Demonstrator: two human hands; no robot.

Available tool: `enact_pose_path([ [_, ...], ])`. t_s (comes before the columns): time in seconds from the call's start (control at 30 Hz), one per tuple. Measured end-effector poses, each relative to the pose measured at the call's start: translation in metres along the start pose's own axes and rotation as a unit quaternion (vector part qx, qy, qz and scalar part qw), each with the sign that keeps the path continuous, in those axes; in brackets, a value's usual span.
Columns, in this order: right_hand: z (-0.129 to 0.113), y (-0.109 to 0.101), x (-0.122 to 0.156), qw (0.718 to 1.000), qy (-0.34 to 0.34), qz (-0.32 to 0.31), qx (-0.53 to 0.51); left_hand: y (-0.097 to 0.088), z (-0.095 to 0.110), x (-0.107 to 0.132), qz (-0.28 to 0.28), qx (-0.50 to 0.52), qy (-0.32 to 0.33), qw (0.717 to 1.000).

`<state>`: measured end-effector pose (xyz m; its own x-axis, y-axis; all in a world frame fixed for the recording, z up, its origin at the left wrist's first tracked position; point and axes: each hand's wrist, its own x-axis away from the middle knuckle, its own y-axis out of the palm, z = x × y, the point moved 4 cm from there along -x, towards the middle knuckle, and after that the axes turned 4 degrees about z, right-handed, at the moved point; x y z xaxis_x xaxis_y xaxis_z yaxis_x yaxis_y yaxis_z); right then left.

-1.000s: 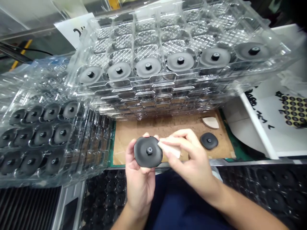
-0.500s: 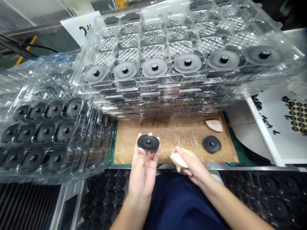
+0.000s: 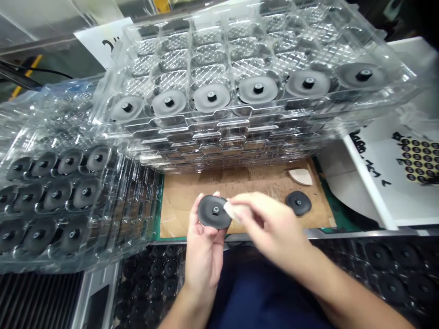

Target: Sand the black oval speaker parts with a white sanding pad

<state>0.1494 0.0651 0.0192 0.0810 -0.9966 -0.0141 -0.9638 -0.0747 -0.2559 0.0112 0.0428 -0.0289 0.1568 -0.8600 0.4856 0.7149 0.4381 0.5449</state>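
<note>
My left hand [image 3: 203,260] holds a round black rubber-like disc [image 3: 213,212] with a small central stud, its flat face tilted toward me. My right hand [image 3: 270,228], slightly blurred, pinches a white sponge pad [image 3: 233,211] against the disc's right rim. Part of the pad is hidden by my fingers. On the cardboard sheet [image 3: 192,219] to the right lie a second black disc [image 3: 298,203] and a white wedge-shaped pad [image 3: 300,177].
Stacked clear blister trays [image 3: 219,132] hold grey discs along their front row. Another clear tray stack [image 3: 78,192] holds black discs at left. A white board [image 3: 377,183] carries rows of small black discs at right. More black parts lie below the bench edge.
My right hand has risen from below the disc and brought the white pad onto its rim. The disc has tilted from nearly edge-on to face me.
</note>
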Motion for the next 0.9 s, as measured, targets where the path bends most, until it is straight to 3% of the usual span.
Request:
enact_pose_path([
  [0.1, -0.018, 0.01, -0.001, 0.993, -0.071, -0.072, 0.067, -0.002, 0.001, 0.004, 0.015, -0.022, 0.026, 0.999],
  [0.23, -0.014, 0.007, -0.002, 0.993, -0.058, -0.053, 0.09, -0.006, -0.001, 0.007, 0.021, -0.029, 0.026, 0.999],
  [0.33, -0.01, 0.008, 0.001, 0.992, -0.024, -0.099, 0.072, -0.006, -0.004, 0.007, 0.021, -0.025, 0.02, 0.999],
  [0.43, -0.014, 0.004, 0.0, 0.994, -0.033, -0.058, 0.09, -0.004, -0.004, 0.006, 0.017, -0.009, 0.017, 1.0],
  [0.5, -0.013, 0.006, -0.003, 0.994, -0.029, -0.089, 0.054, -0.002, -0.003, 0.006, 0.015, -0.005, 0.008, 1.0],
  [0.57, -0.001, 0.005, -0.009, 0.995, 0.006, -0.091, 0.038, -0.001, 0.001, 0.005, 0.022, -0.001, 0.018, 1.0],
  [0.7, 0.046, 0.002, -0.01, 0.992, 0.048, 0.016, 0.115, 0.001, 0.007, 0.005, 0.033, 0.002, 0.032, 0.999],
  [0.8, 0.084, 0.015, 0.007, 0.991, 0.057, -0.027, 0.114, 0.002, 0.009, 0.003, 0.022, 0.001, 0.031, 0.999],
  [0.9, 0.097, 0.017, 0.019, 0.991, 0.074, -0.036, 0.105, 0.002, 0.007, 0.002, 0.01, 0.0, 0.01, 1.0],
])
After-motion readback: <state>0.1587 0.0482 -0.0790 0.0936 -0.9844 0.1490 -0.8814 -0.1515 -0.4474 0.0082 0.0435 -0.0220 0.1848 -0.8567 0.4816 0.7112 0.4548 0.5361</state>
